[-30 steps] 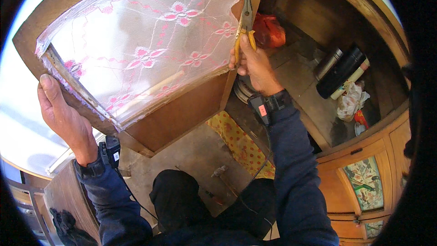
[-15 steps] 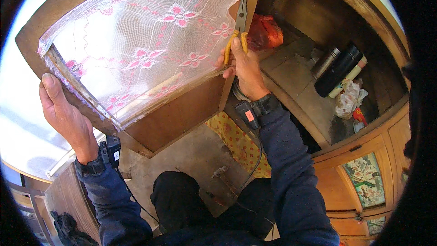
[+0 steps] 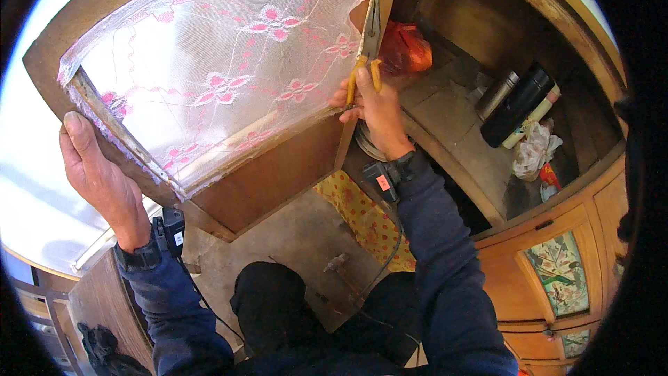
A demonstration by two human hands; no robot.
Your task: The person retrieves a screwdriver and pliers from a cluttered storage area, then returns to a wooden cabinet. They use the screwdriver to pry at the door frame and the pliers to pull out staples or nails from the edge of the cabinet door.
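Observation:
My right hand [image 3: 376,108] grips the yellow handles of a pair of pliers [image 3: 371,45]. Their jaws point up along the wooden strip at the right edge of a cabinet door [image 3: 271,177]. Across the door's upper opening stretches white mesh fabric [image 3: 181,49] with pink flowers, fixed along thin strips. Its right edge is torn near the jaws, and whether they bite on anything cannot be made out. My left hand [image 3: 104,174] is wrapped round the door's left frame edge, thumb on the front and fingers hidden behind.
Right of the door, an open cabinet shelf [image 3: 452,118] holds a red plastic bag [image 3: 406,49], a black flask [image 3: 513,106] and a crumpled plastic bag [image 3: 536,152]. A hammer [image 3: 341,268] lies on the floor by my knees. Yellow patterned cloth [image 3: 365,219] lies beneath the door.
My right hand and the pliers have shifted slightly downward and right, with the pliers tilted a little differently. My left hand and the door look unmoved.

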